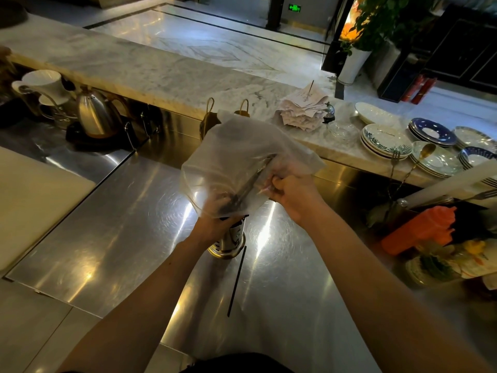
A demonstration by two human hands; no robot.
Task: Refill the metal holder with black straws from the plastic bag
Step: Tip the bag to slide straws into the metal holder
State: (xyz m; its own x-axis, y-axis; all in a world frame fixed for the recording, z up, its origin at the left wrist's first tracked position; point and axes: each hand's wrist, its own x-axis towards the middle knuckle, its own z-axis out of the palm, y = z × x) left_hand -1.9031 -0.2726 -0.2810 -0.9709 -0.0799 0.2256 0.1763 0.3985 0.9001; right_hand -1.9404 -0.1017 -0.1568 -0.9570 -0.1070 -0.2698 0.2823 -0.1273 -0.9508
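A cloudy plastic bag [242, 146] is held over the metal holder [232, 239], which stands upright on the steel counter. Black straws [243, 193] show dimly through the bag, slanting down toward the holder's mouth. My left hand [215, 224] wraps the top of the holder together with the bag's lower end. My right hand [293, 196] pinches the bag's right side, gripping the straws through the plastic. One loose black straw [236, 281] lies on the counter in front of the holder.
A steel counter [121, 238] spreads around the holder. A kettle [96, 114] and white jug [40, 82] stand at back left, a white board [35, 200] at left. Stacked plates [384, 142], receipts on a spike [304, 109] and an orange bottle [422, 230] are at right.
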